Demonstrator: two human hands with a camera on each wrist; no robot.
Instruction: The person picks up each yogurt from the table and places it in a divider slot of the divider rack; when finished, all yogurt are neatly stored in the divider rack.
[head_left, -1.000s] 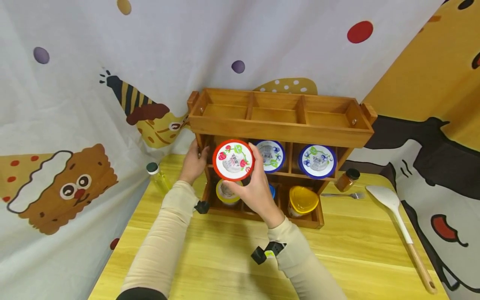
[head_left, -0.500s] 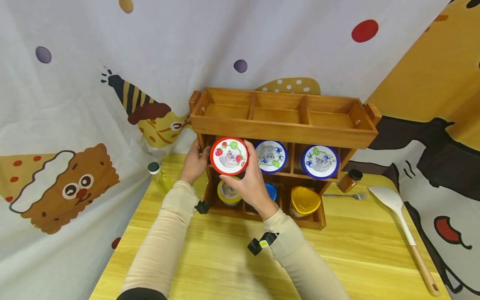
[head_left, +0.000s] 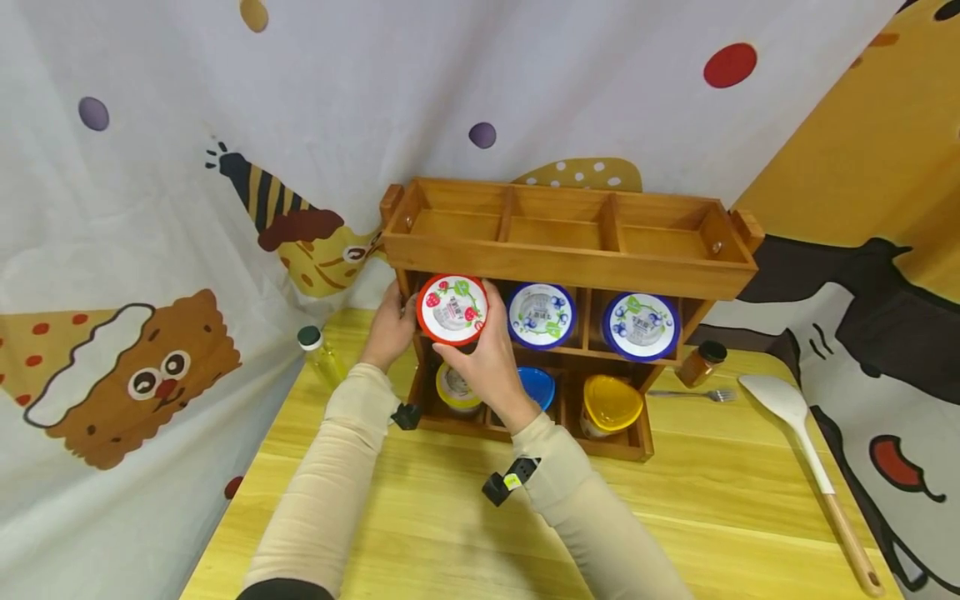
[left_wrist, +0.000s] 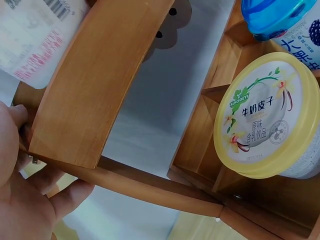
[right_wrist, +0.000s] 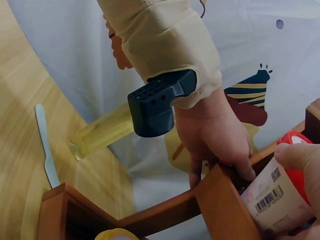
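My right hand [head_left: 487,358] holds a white cup with a red, strawberry-printed lid [head_left: 452,310] at the left compartment of the middle shelf of a wooden rack [head_left: 570,267]. In the right wrist view, the thumb lies by the red rim of this cup [right_wrist: 272,202]. My left hand [head_left: 387,329] grips the rack's left side; the left wrist view has its fingers around the wooden frame [left_wrist: 100,75]. Two blueberry-printed cups, one in the middle [head_left: 542,315] and one on the right [head_left: 641,325], share that shelf. Below are a yellow-rimmed cup [left_wrist: 262,117], a blue-lidded cup [head_left: 537,387] and a yellow-lidded cup [head_left: 611,404].
Left of the rack stands a green-capped bottle [head_left: 322,358] of yellow liquid. To its right are a black-capped jar [head_left: 701,362], a fork [head_left: 693,395] and a long white spatula [head_left: 787,417]. A pale knife [right_wrist: 45,145] appears in the right wrist view. A printed curtain [head_left: 360,100] hangs behind.
My right hand has carried the red-lidded cup left and inward to the left compartment, uncovering more of the middle blueberry cup and the blue lid. My left hand stays on the rack.
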